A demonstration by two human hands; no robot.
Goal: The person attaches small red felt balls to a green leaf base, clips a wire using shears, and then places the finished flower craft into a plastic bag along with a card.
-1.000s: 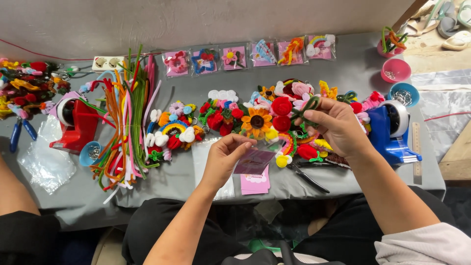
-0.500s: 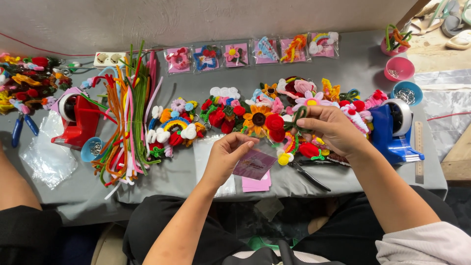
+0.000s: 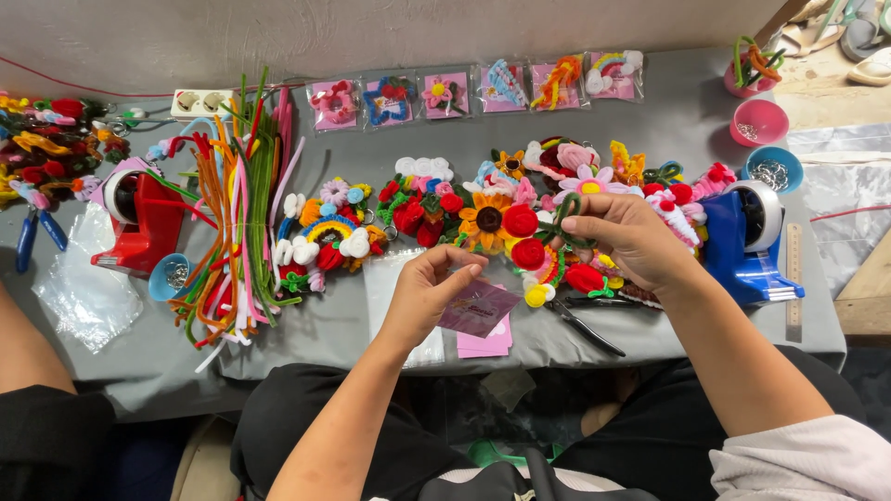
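My left hand pinches a small pink card just above a short stack of pink cards near the table's front edge. My right hand holds a green pipe-cleaner piece at its fingertips, over a heap of pipe-cleaner flowers. A red pompom flower lies just left of that hand. Black pliers rest on the grey cloth under my right wrist.
A bundle of loose pipe cleaners lies at the left beside a red tape dispenser. A blue tape dispenser stands at right. Bagged finished pieces line the back. Small bowls sit far right. Another person's leg is at left.
My right hand has drawn the green piece left and nearer to me, off the flower heap. My left hand has lifted the pink card slightly.
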